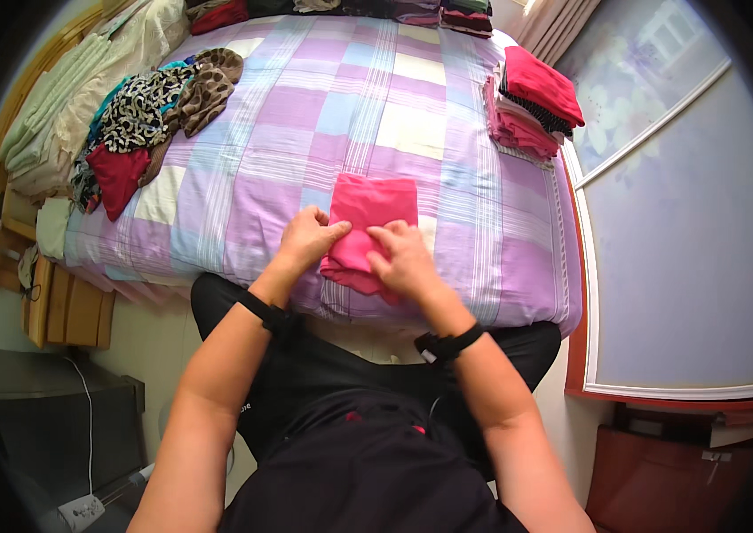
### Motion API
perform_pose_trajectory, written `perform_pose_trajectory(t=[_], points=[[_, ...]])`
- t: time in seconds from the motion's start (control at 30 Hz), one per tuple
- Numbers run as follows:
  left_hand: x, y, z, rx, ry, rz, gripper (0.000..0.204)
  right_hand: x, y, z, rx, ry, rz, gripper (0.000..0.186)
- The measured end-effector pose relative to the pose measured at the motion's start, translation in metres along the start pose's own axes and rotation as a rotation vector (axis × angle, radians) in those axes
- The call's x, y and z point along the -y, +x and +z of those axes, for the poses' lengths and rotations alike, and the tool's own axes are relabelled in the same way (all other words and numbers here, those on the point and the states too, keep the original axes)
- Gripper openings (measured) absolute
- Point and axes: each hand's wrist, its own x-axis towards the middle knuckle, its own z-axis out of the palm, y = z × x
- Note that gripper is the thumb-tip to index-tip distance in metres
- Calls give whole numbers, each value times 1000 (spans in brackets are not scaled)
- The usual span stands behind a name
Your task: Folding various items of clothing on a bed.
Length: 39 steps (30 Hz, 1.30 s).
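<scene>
A pink garment (375, 200), folded into a small rectangle, lies on the bed near its front edge. At its left edge, my left hand (307, 238) grips the cloth, the thumb on top and the fingers curled beside it. Across the lower right part lies my right hand (406, 259), its fingers bent and pinching the fabric. Loose layers of the pink cloth show at the near end, partly under the right hand. What kind of garment it is cannot be made out.
A checked bedspread (292, 133) covers the bed. Loose patterned clothes (141, 111) lie in a heap at left. At right stands a folded stack (527, 115), pink on top. More folded clothes (465, 18) line the far side. A frosted-panel cabinet (678, 249) borders the right.
</scene>
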Motion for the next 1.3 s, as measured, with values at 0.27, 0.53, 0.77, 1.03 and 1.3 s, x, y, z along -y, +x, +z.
perform_pose_trajectory(t=[0.27,0.53,0.77,1.03,1.3], points=[[-36,-40,-10,4,140,-144,51,10,-8,-4,28,34,117,48],[-41,-51,-4,-32,113,-187,57,19,4,-5,-84,227,270,31],[-43,-45,-13,289,-579,-394,35,28,12,2,-99,267,332,35],[-106,-71,26,209,-617,150,29,38,31,-76,61,448,714,54],[-100,-51,0,132,-760,109,19,3,22,-108,-143,1085,575,30]])
